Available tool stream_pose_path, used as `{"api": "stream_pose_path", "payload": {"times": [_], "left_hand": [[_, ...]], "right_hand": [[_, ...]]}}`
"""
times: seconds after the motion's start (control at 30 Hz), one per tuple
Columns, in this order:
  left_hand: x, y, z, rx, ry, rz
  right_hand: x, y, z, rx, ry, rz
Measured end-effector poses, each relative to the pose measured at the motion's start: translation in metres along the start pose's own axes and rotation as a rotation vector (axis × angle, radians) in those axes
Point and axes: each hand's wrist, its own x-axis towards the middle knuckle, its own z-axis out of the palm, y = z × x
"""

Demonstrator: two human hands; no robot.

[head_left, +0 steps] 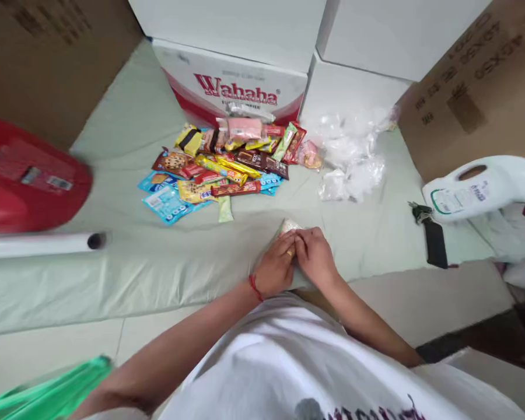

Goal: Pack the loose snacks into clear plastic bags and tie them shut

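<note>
At the near side of the cloth, my left hand [275, 269] and my right hand [317, 254] meet with their fingertips together. Both are closed on a small whitish packet [290, 224], whose tip shows beyond the fingers while the rest is covered. What kind of packet it is, I cannot make out. A red string bracelet circles my left wrist, and one finger of that hand wears a ring. Ahead and to the left lies a heap of wrapped snacks [238, 172], with a pale green snack packet [225, 209] at its near edge.
Crumpled clear plastic bags [354, 154] lie right of the snacks, before a Wahaha box [240, 90] and other white cartons. A white jug [476, 188] and keys with a black fob [435, 242] are at right. A red container [30, 175] and white roll [39, 245] stand left.
</note>
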Motion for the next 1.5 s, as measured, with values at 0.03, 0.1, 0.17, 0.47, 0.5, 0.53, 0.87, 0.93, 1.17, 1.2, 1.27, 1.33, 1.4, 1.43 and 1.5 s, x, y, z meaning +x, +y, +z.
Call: {"api": "stream_pose_path", "payload": {"times": [0.03,0.1,0.17,0.47,0.5,0.53,0.87,0.93,1.17,1.2,1.27,1.33,1.4,1.43,1.5], "left_hand": [[-0.002,0.0,-0.004,-0.039,0.084,-0.009],[-0.005,0.001,-0.013,-0.083,0.195,-0.028],[-0.003,0.003,-0.022,-0.084,0.251,-0.047],[0.02,-0.001,-0.032,0.234,-0.247,-0.048],[0.019,-0.003,-0.031,0.272,-0.265,-0.025],[0.017,-0.004,-0.031,0.315,-0.283,-0.001],[0.052,-0.011,-0.031,0.603,-0.444,0.163],[0.066,-0.016,-0.034,0.554,-0.438,0.115],[0.083,0.001,-0.022,-0.325,-0.129,-0.374],[0.083,0.006,-0.016,-0.485,-0.121,-0.425],[0.084,0.014,-0.001,-0.673,-0.093,-0.513],[0.086,0.018,0.012,-0.696,-0.035,-0.578],[0.089,0.02,0.02,-0.675,-0.019,-0.578],[0.091,0.019,0.021,-0.667,-0.021,-0.56],[0.093,0.015,0.021,-0.62,-0.007,-0.514]], "right_hand": [[-0.004,-0.004,0.004,-0.045,0.028,0.001],[-0.012,-0.012,0.011,-0.131,0.038,0.002],[-0.022,-0.021,0.018,-0.225,-0.014,0.003],[-0.05,-0.004,0.008,-0.002,-0.31,-0.103],[-0.051,0.006,0.001,0.129,-0.276,-0.137],[-0.052,0.017,-0.006,0.263,-0.235,-0.161],[-0.041,0.084,-0.045,0.917,0.265,0.329],[-0.036,0.084,-0.04,1.001,0.289,0.369],[-0.012,0.059,-0.013,1.369,0.247,0.344],[-0.009,0.053,-0.01,1.423,0.215,0.315],[-0.003,0.042,-0.007,1.473,0.188,0.295],[-0.001,0.039,-0.007,1.451,0.218,0.323],[0.001,0.048,-0.014,1.382,0.287,0.363],[0.004,0.06,-0.022,1.326,0.354,0.379],[0.015,0.098,-0.046,1.163,0.591,0.386]]}}
